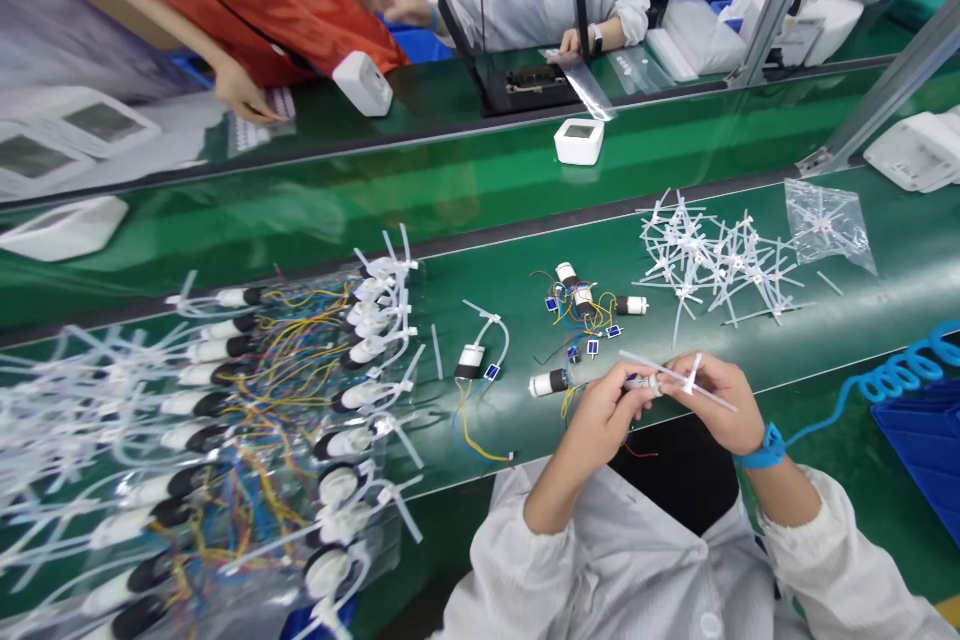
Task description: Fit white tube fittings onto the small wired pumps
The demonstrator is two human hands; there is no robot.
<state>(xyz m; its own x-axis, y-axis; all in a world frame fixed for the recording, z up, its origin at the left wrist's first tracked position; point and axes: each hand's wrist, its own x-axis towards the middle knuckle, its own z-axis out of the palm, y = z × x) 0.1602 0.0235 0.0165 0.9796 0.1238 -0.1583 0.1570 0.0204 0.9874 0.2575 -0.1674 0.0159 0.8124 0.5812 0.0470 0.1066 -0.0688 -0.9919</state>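
Note:
My left hand [602, 417] pinches a small motor-like cylinder [646, 383], partly hidden by the fingers. Close beside it, my right hand [724, 405] grips a white tube connector [691, 382] with thin translucent tubes sticking out. Tube and cylinder meet between the fingertips; whether they are joined I cannot tell. Just left of my hands lies a black-and-white cylinder [547, 382] with wires. Behind it are more wired cylinders [576, 290] and small blue parts. A cylinder with a tube fitted [470, 360] rests farther left.
A pile of tube connectors [712, 260] lies at the back right beside a clear bag [829, 225]. Many wired assemblies [202, 405] cover the left side. A blue coiled cord [900, 370] runs to my right wristband [766, 448]. People work across the partition.

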